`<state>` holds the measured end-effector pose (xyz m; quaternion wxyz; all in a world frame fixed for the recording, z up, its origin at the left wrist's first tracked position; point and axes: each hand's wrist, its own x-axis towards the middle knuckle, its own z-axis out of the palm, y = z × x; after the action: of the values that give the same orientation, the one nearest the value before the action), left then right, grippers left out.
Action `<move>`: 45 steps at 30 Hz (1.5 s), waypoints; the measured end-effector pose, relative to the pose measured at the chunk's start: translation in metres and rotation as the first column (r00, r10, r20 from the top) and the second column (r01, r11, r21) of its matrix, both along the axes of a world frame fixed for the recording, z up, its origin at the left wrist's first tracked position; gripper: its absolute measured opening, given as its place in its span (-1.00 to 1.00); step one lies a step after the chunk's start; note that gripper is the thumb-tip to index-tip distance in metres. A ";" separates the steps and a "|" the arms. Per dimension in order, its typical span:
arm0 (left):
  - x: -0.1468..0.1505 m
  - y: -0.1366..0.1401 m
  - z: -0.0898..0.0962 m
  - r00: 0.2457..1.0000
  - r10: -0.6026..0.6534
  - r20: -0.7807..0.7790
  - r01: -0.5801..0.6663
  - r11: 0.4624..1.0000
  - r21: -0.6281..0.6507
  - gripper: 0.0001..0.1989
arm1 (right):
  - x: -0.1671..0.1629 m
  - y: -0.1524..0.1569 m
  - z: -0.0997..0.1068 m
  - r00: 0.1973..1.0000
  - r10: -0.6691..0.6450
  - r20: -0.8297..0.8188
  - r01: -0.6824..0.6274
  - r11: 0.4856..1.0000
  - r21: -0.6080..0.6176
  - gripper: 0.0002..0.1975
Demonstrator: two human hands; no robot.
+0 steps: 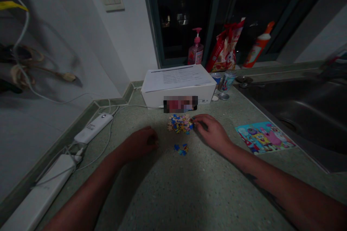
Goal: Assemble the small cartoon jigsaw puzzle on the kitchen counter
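A heap of small jigsaw puzzle pieces, blue, yellow and pink, lies on the speckled green counter. Closer to me is a small cluster of blue and yellow pieces. At the right edge of the heap, my right hand has its thumb and forefinger brought together on a puzzle piece, mostly covered by the fingertips. My left hand hovers left of the cluster with its fingers curled in; anything between them is hidden. A colourful cartoon picture sheet lies flat to the right of my right hand.
Behind the heap stands a white box with a phone leaning on it. Cans are beside the box. A sink borders the right side. Left are a white power bank-like device, power strip and cables.
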<state>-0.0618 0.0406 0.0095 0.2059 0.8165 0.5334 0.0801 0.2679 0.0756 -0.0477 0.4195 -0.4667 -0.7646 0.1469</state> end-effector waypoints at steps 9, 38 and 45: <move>0.005 -0.001 -0.003 0.998 0.054 0.008 -0.054 0.997 -0.051 -0.89 | -0.002 -0.002 0.002 1.000 0.026 -0.010 -0.026 1.000 -0.001 -0.80; 0.059 -0.027 -0.027 0.926 -0.225 0.302 0.003 0.806 0.591 -0.86 | -0.033 -0.043 0.019 0.962 0.240 0.129 -0.247 0.968 0.038 -0.75; 0.064 -0.030 -0.025 0.915 -0.342 0.212 0.114 0.725 0.679 -0.93 | -0.040 -0.050 0.024 0.952 0.256 0.167 -0.253 0.967 -0.036 -0.79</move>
<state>0.0024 0.0108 -0.0154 0.0003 0.8717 0.3242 0.3674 0.2279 0.0254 -0.0238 0.3269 -0.3782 -0.8503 0.1648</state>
